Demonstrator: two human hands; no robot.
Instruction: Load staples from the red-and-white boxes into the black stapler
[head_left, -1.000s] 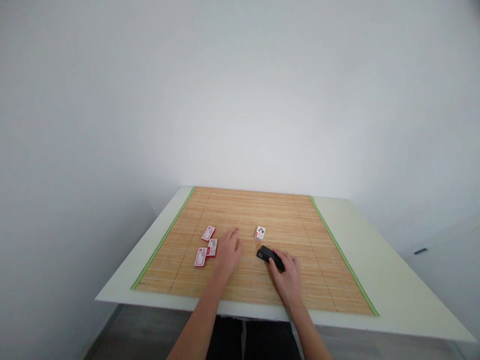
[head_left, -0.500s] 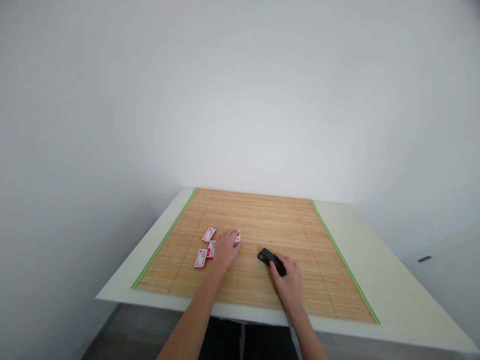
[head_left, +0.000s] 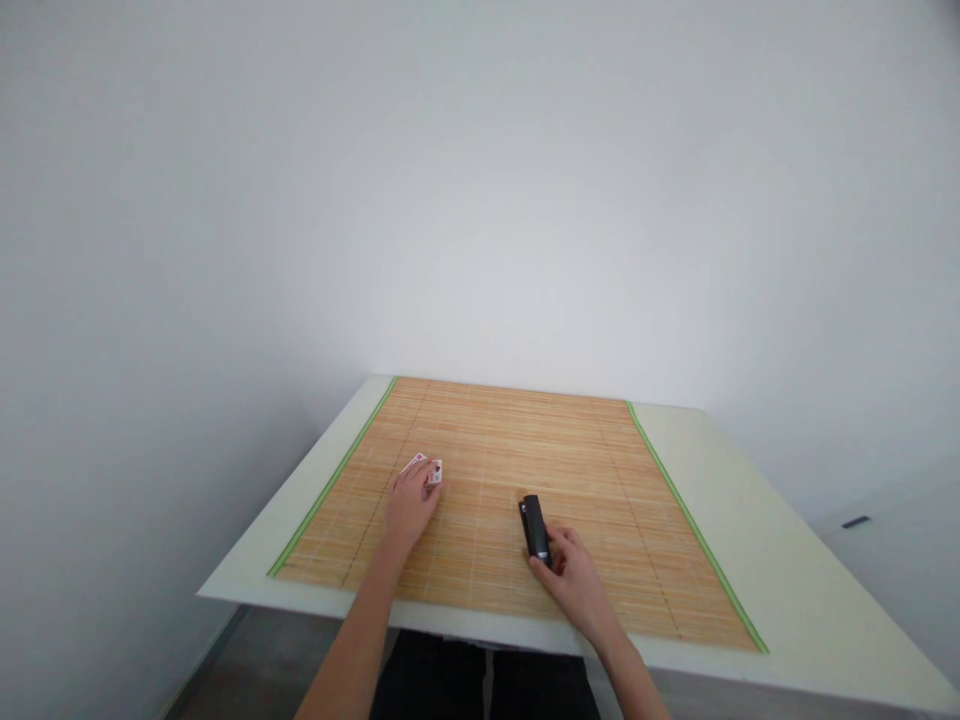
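Observation:
My left hand (head_left: 409, 505) is over the left part of the bamboo mat, its fingers closed around a small white-and-red box (head_left: 436, 472), the size of a staple box. Another such box (head_left: 413, 461) shows partly just beyond my fingers. Any further boxes are hidden under the hand. A black stapler (head_left: 535, 525) lies on the mat, right of the middle, pointing away from me. My right hand (head_left: 576, 580) grips its near end, thumb on the near side and fingers along its right side.
The bamboo mat (head_left: 517, 430) with green edge strips covers most of a white table (head_left: 810, 560). A pale wall (head_left: 495, 200) rises behind the table's far edge. My dark-clad legs (head_left: 435, 680) are under the near edge.
My left hand has moved left with its box, over where several boxes lay, covering most of them. My right hand has turned the stapler from slanting left to pointing nearly straight away.

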